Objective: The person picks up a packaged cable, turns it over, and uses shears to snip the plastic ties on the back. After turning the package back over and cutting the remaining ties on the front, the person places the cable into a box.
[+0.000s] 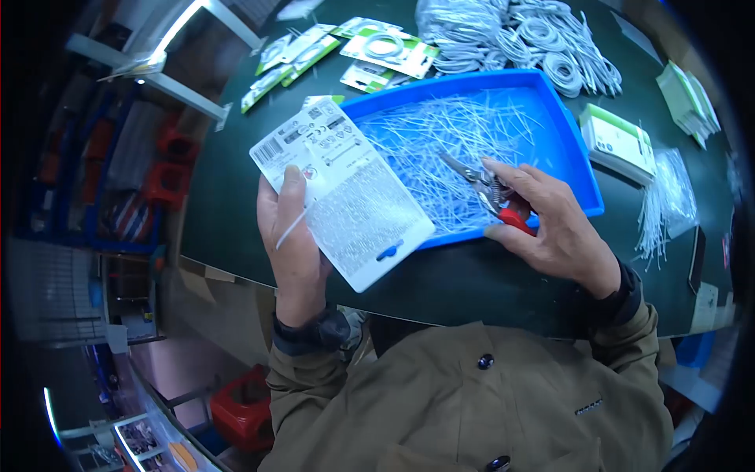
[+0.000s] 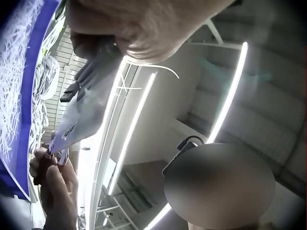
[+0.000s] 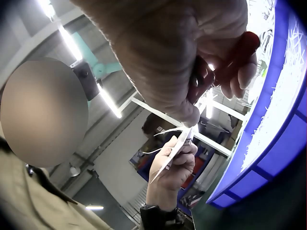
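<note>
A white packaging card with printed text and a barcode is gripped by my left hand, thumb over its face. A thin white cable tie sticks out from the card near that thumb; its tail also shows in the left wrist view. My right hand holds pruning shears with red handles, their metal blades pointing toward the card. Under the shears stands a blue tray heaped with thin white strips. In the right wrist view the red handle lies within the curled fingers.
Packaged cable cards lie at the back left of the green table. Coiled grey cables pile up behind the tray. On the right are a box of cards, a card stack and a clear bag by loose white ties.
</note>
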Motion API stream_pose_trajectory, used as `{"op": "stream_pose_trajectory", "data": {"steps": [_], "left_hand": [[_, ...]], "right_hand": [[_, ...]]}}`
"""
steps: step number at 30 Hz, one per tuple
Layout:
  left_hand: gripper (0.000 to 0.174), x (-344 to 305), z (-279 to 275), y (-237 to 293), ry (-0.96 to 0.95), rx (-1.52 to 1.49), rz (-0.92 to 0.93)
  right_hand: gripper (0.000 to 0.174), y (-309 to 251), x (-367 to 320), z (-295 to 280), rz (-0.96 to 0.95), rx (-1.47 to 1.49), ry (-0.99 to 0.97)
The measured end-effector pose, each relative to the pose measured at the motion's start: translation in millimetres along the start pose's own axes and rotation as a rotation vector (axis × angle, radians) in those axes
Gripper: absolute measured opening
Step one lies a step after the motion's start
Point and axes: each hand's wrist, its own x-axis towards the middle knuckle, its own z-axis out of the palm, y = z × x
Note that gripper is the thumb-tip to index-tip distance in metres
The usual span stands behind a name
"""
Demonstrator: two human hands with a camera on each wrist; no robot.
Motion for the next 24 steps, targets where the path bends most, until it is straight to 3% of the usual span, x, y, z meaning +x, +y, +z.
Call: {"op": "stream_pose_trajectory", "data": {"steps": [9,14,17,24], "left_hand": [[0.046,-36.4,57.1,-56.9,-0.206,-0.143,-0.299],[0.045,-39.0,67.5,-72.0,-0.283,-0.058,-0.301],[0.045,-40.1,72.3,-73.5,-0.292,-0.037,-0.314],[0.041,-41.4,79.9,-75.4,-0.291,-0.051,-0.368]], "right_hand": [[0.067,18.9,-37.6,-5.2,-0.107,-0.300,0.168],[0.080,29.2,-51.7,-11.8,-0.124,-0.422,0.166],[0.069,34.0,-54.7,-12.2,-0.121,-0.422,0.195],[0.070,38.9,-56.9,-10.5,-0.132,-0.431,0.203]]}}
